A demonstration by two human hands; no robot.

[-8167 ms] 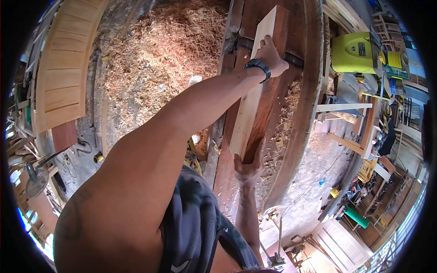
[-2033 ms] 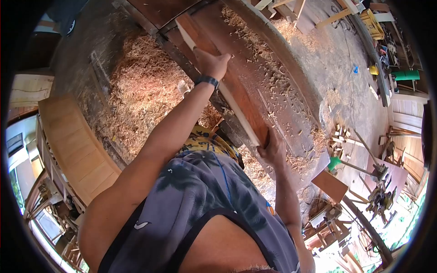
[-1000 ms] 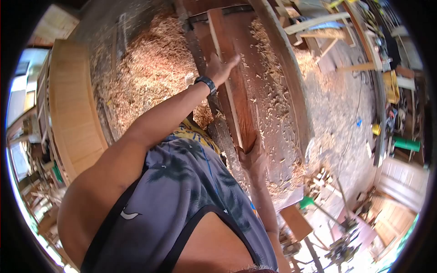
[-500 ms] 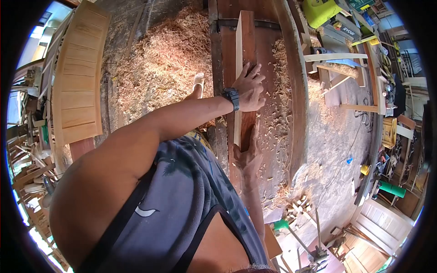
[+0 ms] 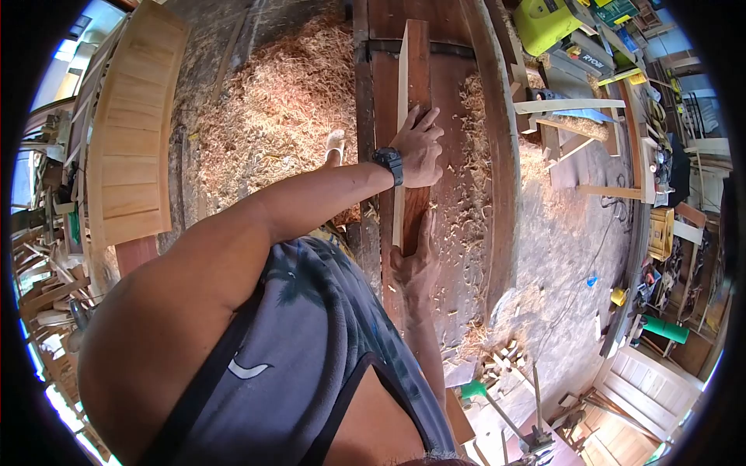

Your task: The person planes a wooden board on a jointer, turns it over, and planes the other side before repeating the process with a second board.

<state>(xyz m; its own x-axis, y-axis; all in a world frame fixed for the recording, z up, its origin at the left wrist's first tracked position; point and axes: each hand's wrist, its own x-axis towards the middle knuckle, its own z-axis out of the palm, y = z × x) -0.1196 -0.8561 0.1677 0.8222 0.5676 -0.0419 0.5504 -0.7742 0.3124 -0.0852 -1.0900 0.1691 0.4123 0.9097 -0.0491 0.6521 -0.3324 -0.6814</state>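
A long, straight timber piece (image 5: 418, 70) lies along the brown wooden workbench (image 5: 451, 264), its upper face dark reddish-brown and its left side pale. My left hand (image 5: 420, 151), with a black watch on the wrist, is wrapped over the middle of the timber, fingertips reaching its right edge. Around the near end closes my right hand (image 5: 416, 264), thumb on the left and fingers along the right side. Both palms are hidden, as is the underside of the timber.
Curly wood shavings (image 5: 272, 116) are heaped left of the bench, with more along its right side. A pale panelled board (image 5: 132, 132) stands at the left. A green Ryobi machine (image 5: 544, 23) sits at upper right. A foot (image 5: 335, 144) shows beside the bench.
The view has shifted slightly, with the surroundings now a little lower and further left. Against the bench, the timber and both hands have slid slightly forward. Both hands keep their hold.
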